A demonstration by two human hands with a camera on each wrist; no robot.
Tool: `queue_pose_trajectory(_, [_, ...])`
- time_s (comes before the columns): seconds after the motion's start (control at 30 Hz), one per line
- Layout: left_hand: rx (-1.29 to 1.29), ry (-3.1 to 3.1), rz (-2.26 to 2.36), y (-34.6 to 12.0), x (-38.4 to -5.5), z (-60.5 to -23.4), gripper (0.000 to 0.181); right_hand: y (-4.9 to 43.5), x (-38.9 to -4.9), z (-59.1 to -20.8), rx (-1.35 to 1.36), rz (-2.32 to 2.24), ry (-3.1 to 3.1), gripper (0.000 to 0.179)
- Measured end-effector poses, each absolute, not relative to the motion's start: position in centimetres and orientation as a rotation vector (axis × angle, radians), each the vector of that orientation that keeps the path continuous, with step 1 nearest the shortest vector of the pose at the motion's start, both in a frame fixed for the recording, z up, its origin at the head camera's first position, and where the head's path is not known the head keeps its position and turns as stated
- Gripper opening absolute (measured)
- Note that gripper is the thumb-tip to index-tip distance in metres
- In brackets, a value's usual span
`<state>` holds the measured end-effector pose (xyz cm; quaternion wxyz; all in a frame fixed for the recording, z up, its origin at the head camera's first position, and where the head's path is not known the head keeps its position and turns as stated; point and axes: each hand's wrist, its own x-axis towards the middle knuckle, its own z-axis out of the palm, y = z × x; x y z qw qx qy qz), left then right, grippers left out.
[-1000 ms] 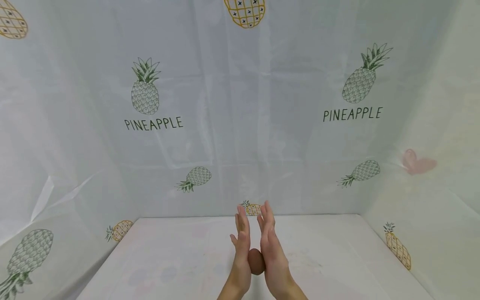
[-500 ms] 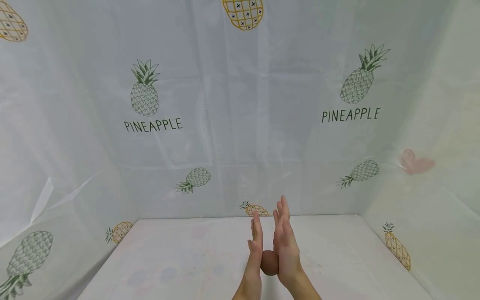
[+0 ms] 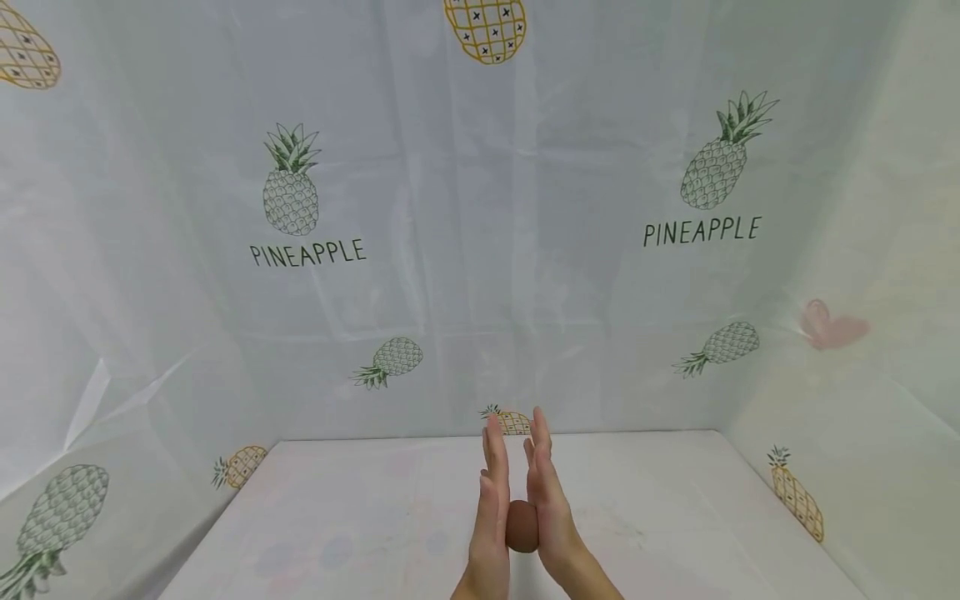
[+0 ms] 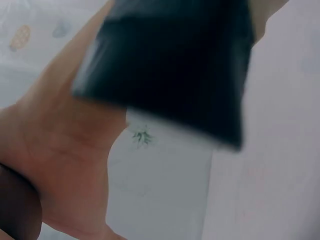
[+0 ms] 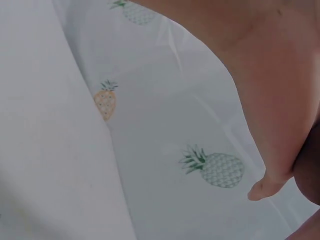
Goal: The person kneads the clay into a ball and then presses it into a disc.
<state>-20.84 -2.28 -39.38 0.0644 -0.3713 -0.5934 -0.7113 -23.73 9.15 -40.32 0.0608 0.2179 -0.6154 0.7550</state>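
A brown ball (image 3: 522,527), smooth and matt like modelling clay, sits between two facing palms in the head view. My left hand (image 3: 491,512) presses it from the left and my right hand (image 3: 553,512) from the right, both with fingers straight and pointing forward. Above the ball a narrow gap separates the fingers. In the left wrist view the ball (image 4: 19,205) shows at the lower left edge against a palm. Part of the ball (image 5: 307,175) also appears at the right edge of the right wrist view, below the base of a hand.
The hands are over a white table (image 3: 360,508). White cloth (image 3: 480,250) printed with pineapples rises behind it and along both sides. A dark blurred band or case (image 4: 170,70) covers the upper middle of the left wrist view.
Both hands and the ball shifted right, then came partway back left. The right fingertips, clearly farther forward half a second ago, are now nearly level with the left. The ball's outline has changed slightly.
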Motion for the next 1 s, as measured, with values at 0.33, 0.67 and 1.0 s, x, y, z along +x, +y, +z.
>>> queue_pose_trajectory(0.33, [-0.924, -1.839, -2.101, -3.9, -22.2, -39.5, 0.057, 7.5, -22.6, -40.7, 0.784, 2.336, -1.990, 0.054])
queue_pose_trajectory(0.67, [-0.706, -1.818, -2.100, -5.6, -24.5, -40.5, 0.055, 6.7, -21.9, -40.6, 0.929, 2.488, -1.952, 0.058])
queue_pose_trajectory(1.0, [-0.622, -1.849, -1.974, -6.5, -26.7, -41.4, 0.063, 6.4, -21.4, -39.7, 1.032, 2.445, -1.963, 0.058])
